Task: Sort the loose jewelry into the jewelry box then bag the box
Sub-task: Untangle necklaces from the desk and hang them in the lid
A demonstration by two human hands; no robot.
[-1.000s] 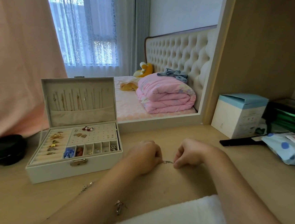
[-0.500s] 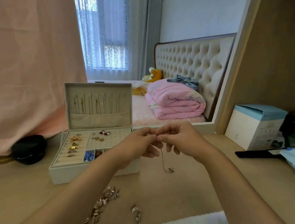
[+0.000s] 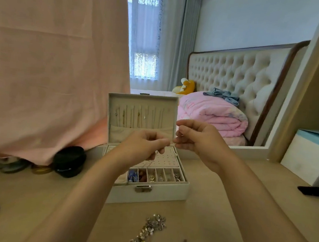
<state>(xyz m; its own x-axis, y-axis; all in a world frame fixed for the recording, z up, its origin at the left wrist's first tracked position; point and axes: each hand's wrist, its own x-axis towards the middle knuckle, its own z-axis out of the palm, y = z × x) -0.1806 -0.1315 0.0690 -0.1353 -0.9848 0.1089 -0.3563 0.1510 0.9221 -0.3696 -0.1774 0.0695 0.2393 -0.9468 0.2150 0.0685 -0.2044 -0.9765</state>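
We pinch a thin chain (image 3: 154,155) with our left hand (image 3: 143,146) and right hand (image 3: 197,141) over the open jewelry box (image 3: 160,195). If we let go early, it may drop and tangle.

Counted: one open jewelry box (image 3: 159,196), two hands, left hand (image 3: 143,146) and right hand (image 3: 197,141), one thin chain (image 3: 156,153), one loose jewelry heap (image 3: 149,230), one black round case (image 3: 69,161), one pink quilt (image 3: 213,116).

A bedroom in a home, plainly so: beyond the right hand (image 3: 199,143) sit a tufted headboard (image 3: 236,73), a folded pink quilt (image 3: 213,116) and a plush toy (image 3: 185,87) — a lace-curtained window (image 3: 145,42) lies far beyond the left hand (image 3: 142,148).
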